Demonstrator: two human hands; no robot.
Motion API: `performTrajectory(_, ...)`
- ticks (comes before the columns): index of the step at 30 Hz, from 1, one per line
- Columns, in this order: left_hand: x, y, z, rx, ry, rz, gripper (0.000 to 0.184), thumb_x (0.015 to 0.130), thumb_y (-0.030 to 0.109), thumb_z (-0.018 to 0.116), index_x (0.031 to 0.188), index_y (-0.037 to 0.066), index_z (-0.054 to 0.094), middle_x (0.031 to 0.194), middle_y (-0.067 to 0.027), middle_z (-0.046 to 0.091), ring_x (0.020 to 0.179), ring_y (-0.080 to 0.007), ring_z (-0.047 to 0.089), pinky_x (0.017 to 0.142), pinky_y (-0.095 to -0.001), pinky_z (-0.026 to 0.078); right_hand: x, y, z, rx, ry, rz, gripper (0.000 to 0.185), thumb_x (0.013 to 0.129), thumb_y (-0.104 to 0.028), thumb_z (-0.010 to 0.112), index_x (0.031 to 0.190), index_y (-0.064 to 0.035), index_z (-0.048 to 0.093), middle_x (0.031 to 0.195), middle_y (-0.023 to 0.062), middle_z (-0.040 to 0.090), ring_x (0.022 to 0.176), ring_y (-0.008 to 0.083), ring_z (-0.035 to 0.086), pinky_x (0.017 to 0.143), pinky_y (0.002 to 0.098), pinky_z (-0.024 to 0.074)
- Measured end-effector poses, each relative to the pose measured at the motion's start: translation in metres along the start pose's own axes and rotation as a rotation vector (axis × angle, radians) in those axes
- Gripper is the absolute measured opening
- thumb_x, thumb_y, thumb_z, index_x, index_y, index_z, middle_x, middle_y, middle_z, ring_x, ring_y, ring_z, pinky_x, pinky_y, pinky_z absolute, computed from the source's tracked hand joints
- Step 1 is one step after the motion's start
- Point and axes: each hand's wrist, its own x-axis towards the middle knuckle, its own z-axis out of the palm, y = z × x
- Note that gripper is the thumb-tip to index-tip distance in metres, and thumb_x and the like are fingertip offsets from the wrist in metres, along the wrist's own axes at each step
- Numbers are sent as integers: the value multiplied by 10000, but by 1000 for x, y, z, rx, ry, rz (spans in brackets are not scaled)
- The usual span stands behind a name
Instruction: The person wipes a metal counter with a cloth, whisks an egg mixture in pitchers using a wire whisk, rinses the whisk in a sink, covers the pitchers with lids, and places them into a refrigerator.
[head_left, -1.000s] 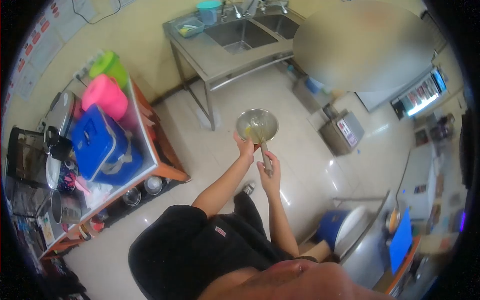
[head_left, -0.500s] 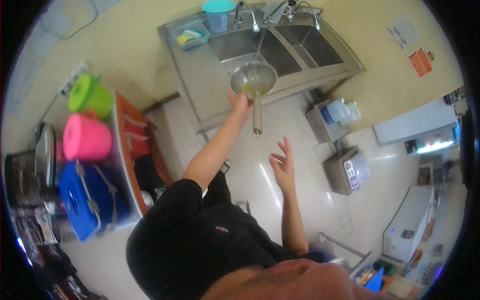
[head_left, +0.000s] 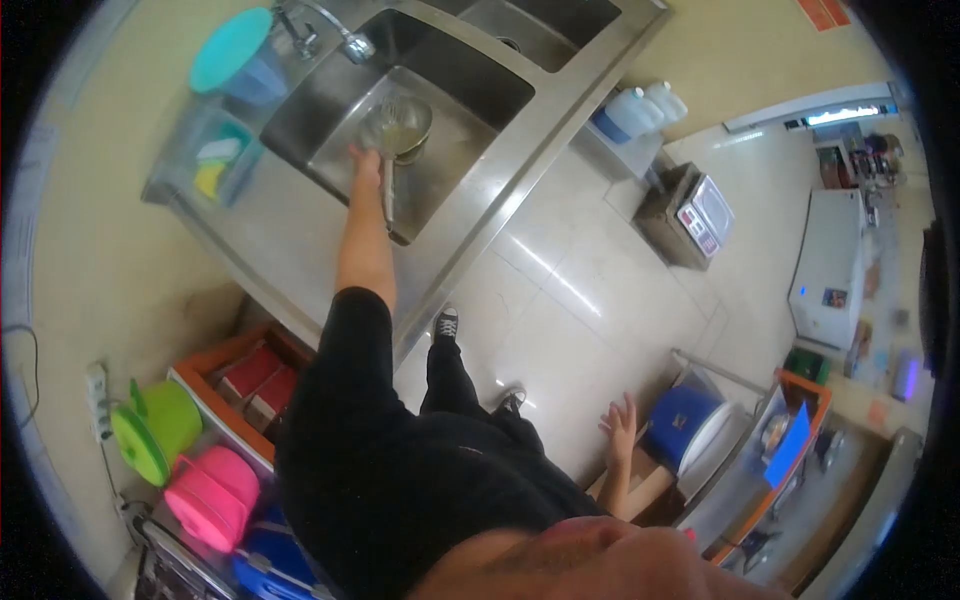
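My left hand [head_left: 368, 168] reaches into the left sink basin [head_left: 455, 170], its fingers closed at the near side of a metal mixing bowl [head_left: 420, 122]. A wire whisk [head_left: 389, 188] sits in the bowl, its metal handle pointing back past my hand. Yellowish residue shows in the bowl. Whether the bowl rests on the basin floor I cannot tell. My right hand [head_left: 620, 425] hangs out to the right with spread fingers, holding nothing, near a blue round container with a white lid [head_left: 685, 425].
A faucet [head_left: 355, 45] stands behind the basin, beside a turquoise-topped tub [head_left: 232, 52] and a plastic tray with sponges [head_left: 215, 165]. A second basin [head_left: 540, 30] adjoins. On the floor side are jugs [head_left: 630, 112] and a scale [head_left: 706, 215]; pink [head_left: 212, 497] and green [head_left: 155, 430] containers stand lower left.
I have moved closer to the sink. My left hand has carried the bowl and whisk from over the counter edge into the basin. My right hand has swung back and away to the right.
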Motion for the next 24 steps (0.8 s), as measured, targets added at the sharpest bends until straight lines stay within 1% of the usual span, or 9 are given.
performTrajectory(2,-5,-6,16,72,85,-73,741,848,105,609,1462,118,193,1306,-162,460,1128,-290,540,874,-409,509,-6,27,-2,-18,16,76,563,947,-201,571,1461,-192,343,1252,169,531,931,218,599,761,332,523)
performTrajectory(4,105,-108,-2,58,68,43,757,845,103,642,1452,117,190,1303,-154,460,1115,-293,541,857,-410,517,-11,57,-7,-26,29,144,565,940,-217,581,1455,-200,350,1237,149,539,909,204,594,742,333,520)
performTrajectory(6,62,-98,10,13,190,-93,730,822,105,674,1436,125,280,1280,-146,494,1125,-284,538,877,-414,508,-24,80,-12,13,61,220,578,932,-244,602,1453,-215,353,1218,121,555,902,184,582,738,335,511)
performTrajectory(7,113,-145,-13,26,-8,-159,746,876,175,633,1480,137,197,1222,-178,550,1085,-288,574,921,-426,470,-30,90,-13,-13,61,254,573,932,-233,599,1451,-213,358,1199,117,560,891,179,584,722,334,517)
performTrajectory(9,102,-147,-9,49,-87,-130,716,882,173,624,1469,127,216,1223,-178,551,1087,-289,573,925,-425,468,-48,116,-31,-23,131,333,562,932,-210,594,1446,-210,366,1162,109,569,868,171,586,692,331,530)
performTrajectory(12,79,-143,18,130,-194,-77,672,892,170,611,1452,114,244,1224,-179,553,1091,-290,571,930,-422,464,-79,169,-56,50,167,339,526,933,-190,583,1426,-217,401,1053,78,578,829,152,586,645,309,535)
performTrajectory(15,44,-135,19,287,-113,9,630,901,167,598,1435,100,272,1226,-180,555,1095,-290,569,936,-419,461,-125,204,-63,171,291,373,506,932,-253,579,1409,-204,416,1096,107,574,862,206,604,695,346,542)
performTrajectory(19,-23,-118,9,529,-7,261,575,914,163,581,1413,81,309,1228,-181,557,1100,-292,566,943,-415,456,-203,267,-63,302,427,616,532,900,-303,594,1394,-189,432,1124,122,581,900,247,622,735,376,547)
performTrajectory(24,-147,-126,-4,769,69,583,509,929,158,559,1386,58,355,1231,-182,560,1106,-293,563,953,-411,450,-288,405,-65,551,477,804,475,874,-239,597,1334,-175,497,1074,84,598,884,246,623,714,398,553)
